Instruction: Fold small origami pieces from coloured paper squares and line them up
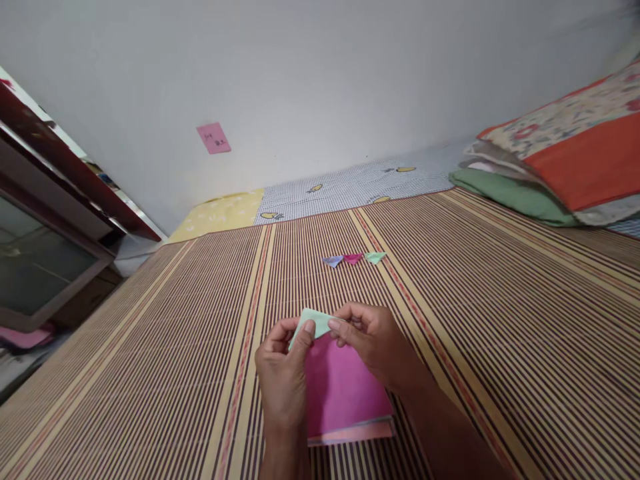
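A small folded piece of light green paper [318,321] is pinched between both hands. My left hand [285,360] grips its left side, thumb on top and fingers behind. With thumb and forefinger, my right hand [373,337] holds the right corner. Just below the hands, a stack of coloured paper [345,393] lies on the striped mat, magenta on top and a pinkish-orange edge under it. Farther off, three small folded paper triangles rest in a row: a lavender one [333,261], a magenta one [353,259] and a light green one [375,257].
The striped mat [175,347] reaches back to a patterned sheet [340,183] by the wall. Folded bedding [585,160] is piled at the right. A pink note [214,138] is stuck on the wall. A dark-framed glass panel [40,253] stands at the left.
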Available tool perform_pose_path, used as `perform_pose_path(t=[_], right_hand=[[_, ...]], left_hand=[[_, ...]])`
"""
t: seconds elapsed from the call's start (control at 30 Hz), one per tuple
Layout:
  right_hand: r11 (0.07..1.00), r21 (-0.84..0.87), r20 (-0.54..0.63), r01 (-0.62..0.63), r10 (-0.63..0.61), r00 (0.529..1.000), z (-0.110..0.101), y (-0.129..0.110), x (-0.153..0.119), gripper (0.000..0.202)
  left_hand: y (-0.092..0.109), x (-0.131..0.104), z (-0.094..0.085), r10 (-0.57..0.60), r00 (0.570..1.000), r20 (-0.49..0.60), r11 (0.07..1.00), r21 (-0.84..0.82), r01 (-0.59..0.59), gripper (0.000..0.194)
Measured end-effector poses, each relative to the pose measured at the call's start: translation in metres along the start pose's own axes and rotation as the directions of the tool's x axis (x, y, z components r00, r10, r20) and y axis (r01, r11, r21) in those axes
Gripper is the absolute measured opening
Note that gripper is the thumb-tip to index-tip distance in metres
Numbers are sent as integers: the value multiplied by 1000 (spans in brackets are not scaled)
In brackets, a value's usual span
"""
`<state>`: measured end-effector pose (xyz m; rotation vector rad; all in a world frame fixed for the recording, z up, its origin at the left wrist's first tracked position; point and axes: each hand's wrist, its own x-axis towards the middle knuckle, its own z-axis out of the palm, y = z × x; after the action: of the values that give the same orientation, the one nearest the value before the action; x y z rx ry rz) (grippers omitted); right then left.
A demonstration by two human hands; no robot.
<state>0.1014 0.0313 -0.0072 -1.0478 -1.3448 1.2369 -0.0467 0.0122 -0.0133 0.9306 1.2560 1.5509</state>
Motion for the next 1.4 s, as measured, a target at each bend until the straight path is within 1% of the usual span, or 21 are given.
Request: perform_pose_path(t=[0.1, 0.17, 0.27, 0.33, 0.4, 0.47, 0.57, 0.67, 0.77, 0.87, 1.0, 1.07, 1.13, 1.2, 1.3, 1.4], right_hand=[[1000, -19, 2, 15, -15, 1000, -7, 0, 1, 13], [998, -49, 48, 50, -47, 998, -13, -2, 1, 14], [990, -109, 125, 88, -74, 989, -20, -6, 0, 15], [987, -129, 111, 96, -82, 990, -21, -9, -1, 13], [987, -121, 64, 107, -100, 993, -19, -11, -1, 12], [985, -116, 44, 128, -124, 991, -16, -11, -1, 8], [977, -136, 39, 162, -158, 987, -14, -10, -1, 10], [976, -131, 36, 175, -172, 984, -13, -9, -1, 11], [983, -88, 16, 161, -160, 987, -13, -9, -2, 7], [988, -63, -22, 143, -145, 989, -11, -10, -2, 1], [984, -73, -49, 165, -168, 985, -9, -12, -2, 8], [981, -74, -50, 179, -183, 982, -9, -12, -2, 9], [981, -55, -43, 187, -189, 981, -9, -12, -3, 7], [980, -45, -35, 195, -196, 980, -10, -12, -5, 5], [970, -80, -22, 229, -231, 973, -10, -13, -6, 4], [958, -118, -8, 262, -265, 964, -10, -14, -6, 1]], left_hand=[[2, -1, 1, 10, 1000, -25, 999, 36, -9, 24], [3, -2, 1, 14, 999, -29, 999, 46, -13, 24], [6, -4, 2, 5, 999, 34, 998, 62, -7, 23], [7, -5, 3, -9, 994, 109, 996, 85, -1, 23], [8, -5, 6, -15, 987, 160, 994, 112, -3, 23], [9, -6, 8, -14, 983, 183, 990, 138, -11, 24], [7, -8, 12, -4, 983, 184, 991, 134, -21, 23], [7, -11, 15, 82, 991, 111, 990, 110, -94, 23], [7, -13, 17, 175, 983, 58, 966, 184, -182, 19], [7, -14, 18, 213, 975, 59, 954, 205, -221, 16], [7, -14, 19, 332, 942, 55, 919, 208, -336, 9], [7, -14, 19, 358, 931, 74, 903, 227, -365, 6], [8, -13, 18, 323, 941, 100, 914, 225, -338, 6], [8, -12, 16, 264, 957, 118, 940, 190, -282, 7], [8, -9, 13, 171, 976, 133, 978, 95, -184, 11], [6, -6, 10, 83, 987, 141, 996, 7, -85, 12]])
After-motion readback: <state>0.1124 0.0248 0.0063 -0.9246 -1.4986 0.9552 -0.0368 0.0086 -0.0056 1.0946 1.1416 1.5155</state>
